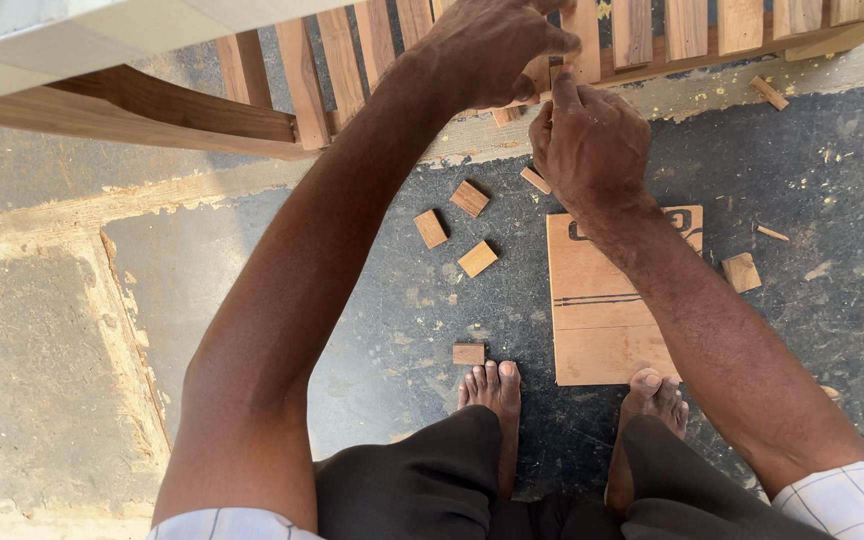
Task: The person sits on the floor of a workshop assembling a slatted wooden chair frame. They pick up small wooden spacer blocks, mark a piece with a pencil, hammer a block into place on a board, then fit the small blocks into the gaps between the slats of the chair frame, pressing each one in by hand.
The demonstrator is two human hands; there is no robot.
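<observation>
Hands at slat frame [652,30]: left hand [487,45] pinching small block [505,115] beneath, right hand [587,140] curled narrow alongside; seating needs alignment.

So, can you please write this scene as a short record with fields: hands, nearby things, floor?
left hand: left hand curled on the slatted brown wooden frame, fingers bent
right hand: right hand just below it, fingers pinched together; whether they hold anything cannot be told
frame: slats side by side, on a curved wooden rail
floor: dark rough floor
loose pieces: small square wooden blocks lie scattered
board: flat rectangular wooden board lies by the bare feet
</observation>
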